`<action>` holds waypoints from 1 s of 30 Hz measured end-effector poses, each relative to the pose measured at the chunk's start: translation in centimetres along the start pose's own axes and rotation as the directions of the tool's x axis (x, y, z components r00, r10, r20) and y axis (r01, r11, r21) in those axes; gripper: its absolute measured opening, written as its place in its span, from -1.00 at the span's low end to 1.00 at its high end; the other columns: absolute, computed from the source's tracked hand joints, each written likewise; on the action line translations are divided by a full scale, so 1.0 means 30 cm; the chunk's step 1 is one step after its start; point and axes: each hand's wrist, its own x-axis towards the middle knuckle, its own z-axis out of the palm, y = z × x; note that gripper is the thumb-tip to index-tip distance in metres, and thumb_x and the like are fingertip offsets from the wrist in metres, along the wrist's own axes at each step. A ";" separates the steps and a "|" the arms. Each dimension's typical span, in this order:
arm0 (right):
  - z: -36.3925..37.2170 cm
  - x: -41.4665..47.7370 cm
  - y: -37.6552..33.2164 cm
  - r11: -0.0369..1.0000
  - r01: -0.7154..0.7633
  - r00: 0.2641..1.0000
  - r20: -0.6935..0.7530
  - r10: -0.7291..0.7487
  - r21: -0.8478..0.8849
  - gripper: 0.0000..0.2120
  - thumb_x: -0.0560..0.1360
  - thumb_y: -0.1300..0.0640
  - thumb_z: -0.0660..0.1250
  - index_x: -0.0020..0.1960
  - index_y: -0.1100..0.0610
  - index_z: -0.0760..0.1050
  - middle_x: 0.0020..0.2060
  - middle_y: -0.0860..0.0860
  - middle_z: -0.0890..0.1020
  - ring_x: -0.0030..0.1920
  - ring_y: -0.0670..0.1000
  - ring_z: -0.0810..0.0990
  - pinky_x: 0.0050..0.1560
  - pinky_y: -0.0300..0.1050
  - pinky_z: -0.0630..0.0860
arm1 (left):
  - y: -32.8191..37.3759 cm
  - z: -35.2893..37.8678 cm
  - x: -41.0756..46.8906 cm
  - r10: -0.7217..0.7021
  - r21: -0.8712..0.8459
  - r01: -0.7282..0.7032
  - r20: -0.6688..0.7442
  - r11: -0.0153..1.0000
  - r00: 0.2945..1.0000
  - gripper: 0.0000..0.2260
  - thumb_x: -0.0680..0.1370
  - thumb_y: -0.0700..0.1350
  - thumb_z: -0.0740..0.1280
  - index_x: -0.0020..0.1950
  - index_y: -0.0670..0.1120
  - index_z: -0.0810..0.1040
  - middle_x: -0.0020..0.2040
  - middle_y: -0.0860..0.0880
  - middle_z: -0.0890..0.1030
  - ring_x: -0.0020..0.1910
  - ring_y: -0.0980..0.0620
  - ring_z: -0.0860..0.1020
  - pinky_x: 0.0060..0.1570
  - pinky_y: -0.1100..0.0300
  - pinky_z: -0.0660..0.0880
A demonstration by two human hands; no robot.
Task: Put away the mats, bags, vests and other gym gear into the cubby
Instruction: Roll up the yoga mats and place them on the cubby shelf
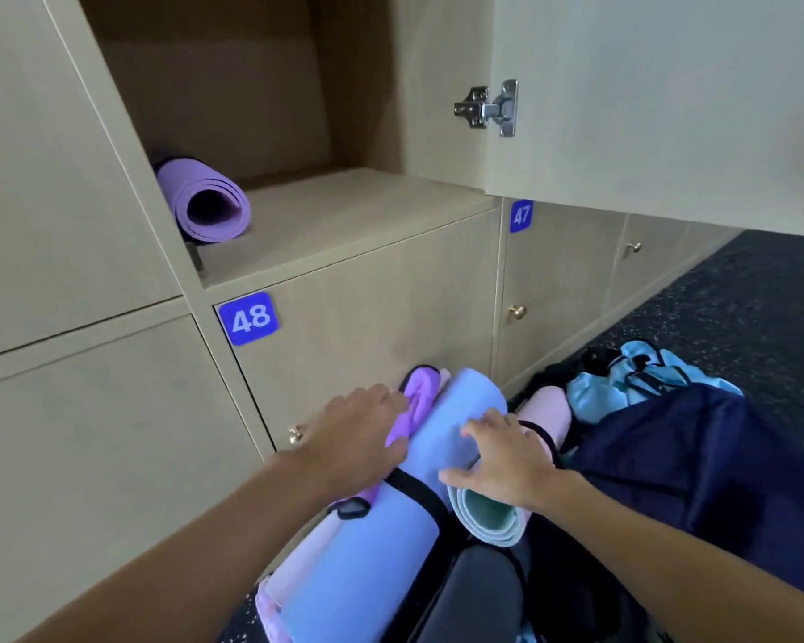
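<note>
Left hand (358,438), right hand (507,461) on rolled mats (377,549), labels 48 (249,317), 47 (521,215)

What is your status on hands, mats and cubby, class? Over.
Left hand and right hand rest on strapped mat bundle. One purple mat in open cubby. Navy cloth gear beside bundle, on floor.

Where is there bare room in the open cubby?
The cubby shelf is bare from the purple rolled mat at its left across to the right wall. The floor below is crowded: blue mat, navy bag.
</note>
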 end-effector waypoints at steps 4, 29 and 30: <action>0.012 -0.038 0.036 0.979 0.047 0.992 0.120 -0.023 -0.197 -0.37 0.38 -0.17 0.37 0.38 -0.01 0.29 0.37 0.04 0.17 0.37 0.16 0.19 0.20 0.18 0.30 | 0.023 0.145 0.003 0.049 -0.138 -0.016 0.241 0.990 0.969 -0.49 0.60 0.08 0.24 0.53 0.07 0.25 0.47 0.04 0.36 0.40 -0.02 0.37 0.34 0.04 0.32; -0.530 -0.230 -0.020 0.991 -0.073 0.699 -0.704 0.128 0.109 -0.83 0.54 -0.02 0.30 0.00 0.03 0.60 -0.18 0.08 0.67 -0.10 0.24 0.59 -0.17 0.00 0.49 | 0.233 -0.105 0.070 0.070 -0.792 -0.234 -0.236 0.564 0.969 0.01 0.35 0.00 0.60 0.57 0.19 -0.03 0.31 0.38 0.37 0.32 0.46 0.33 0.29 0.46 0.28; -0.562 -0.245 -0.034 0.992 -0.039 0.674 -0.730 0.115 0.121 -0.84 0.53 -0.02 0.31 0.00 0.01 0.61 -0.19 0.06 0.67 -0.12 0.23 0.59 -0.16 0.01 0.50 | 0.240 -0.123 0.068 0.062 -0.791 -0.259 -0.271 0.554 0.960 -0.01 0.36 -0.04 0.60 0.57 0.16 0.00 0.28 0.40 0.39 0.30 0.46 0.35 0.27 0.45 0.29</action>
